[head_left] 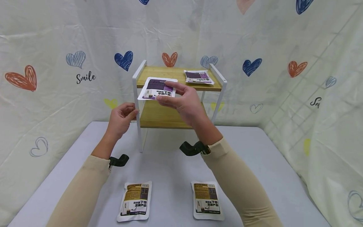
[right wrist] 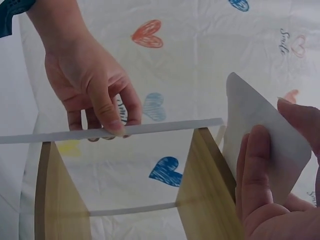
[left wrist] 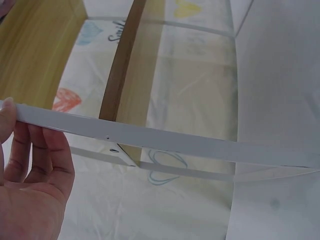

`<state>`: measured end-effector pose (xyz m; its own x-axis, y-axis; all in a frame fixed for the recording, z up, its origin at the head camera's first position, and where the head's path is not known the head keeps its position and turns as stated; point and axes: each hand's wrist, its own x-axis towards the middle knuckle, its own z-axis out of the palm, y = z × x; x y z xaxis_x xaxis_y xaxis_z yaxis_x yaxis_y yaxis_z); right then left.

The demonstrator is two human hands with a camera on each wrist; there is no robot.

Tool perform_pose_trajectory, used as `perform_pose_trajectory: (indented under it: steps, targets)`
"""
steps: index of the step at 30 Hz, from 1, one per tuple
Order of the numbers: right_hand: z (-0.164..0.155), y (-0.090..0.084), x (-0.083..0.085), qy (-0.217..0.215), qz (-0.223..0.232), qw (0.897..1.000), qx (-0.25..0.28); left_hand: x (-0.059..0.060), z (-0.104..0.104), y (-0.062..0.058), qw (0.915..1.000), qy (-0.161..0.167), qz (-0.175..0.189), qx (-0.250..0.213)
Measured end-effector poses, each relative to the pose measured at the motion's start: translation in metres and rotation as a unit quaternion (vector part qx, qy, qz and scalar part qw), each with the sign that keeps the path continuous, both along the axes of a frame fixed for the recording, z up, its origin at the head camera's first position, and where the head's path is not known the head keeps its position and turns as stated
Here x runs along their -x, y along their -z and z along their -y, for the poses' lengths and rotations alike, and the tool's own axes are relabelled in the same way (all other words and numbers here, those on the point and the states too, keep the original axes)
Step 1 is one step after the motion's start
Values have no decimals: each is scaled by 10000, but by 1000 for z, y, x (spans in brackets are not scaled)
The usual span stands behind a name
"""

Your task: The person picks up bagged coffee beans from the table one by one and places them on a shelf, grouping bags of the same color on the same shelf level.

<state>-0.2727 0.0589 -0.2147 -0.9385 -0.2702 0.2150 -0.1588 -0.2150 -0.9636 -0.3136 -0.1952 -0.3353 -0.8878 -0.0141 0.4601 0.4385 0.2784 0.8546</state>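
My right hand (head_left: 185,102) holds a flat white pouch with a purple label (head_left: 156,88), thumb below and fingers along its edge. The pouch is tilted above the left front part of the shelf rack's upper wooden board (head_left: 161,72). In the right wrist view, the pouch's plain pale back (right wrist: 262,150) faces the camera. My left hand (head_left: 120,118) pinches the rack's white left front post (head_left: 139,135) between thumb and fingers, between the two boards. The left wrist view shows that post (left wrist: 165,140) crossing the frame. Another purple-labelled pouch (head_left: 197,76) lies on the upper board's right side.
On the white table (head_left: 167,170), two pouches with brown and yellow labels lie near the front: a left one (head_left: 135,201) and a right one (head_left: 208,201). The rack has a lower wooden board (head_left: 161,116). Behind stands a heart-printed curtain (head_left: 181,34).
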Motion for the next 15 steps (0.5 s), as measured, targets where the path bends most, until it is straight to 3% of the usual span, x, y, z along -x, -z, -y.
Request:
perform_pose_trajectory:
  steps: [9, 15]
  targets:
    - [-2, -4, -2, 124, -135, 9983, -559, 1, -1, 1, 10000, -45, 30, -41]
    - [-1, -6, -1, 461, -458, 9917, -1106, -1, -1, -1, 9999, 13, 72, -100]
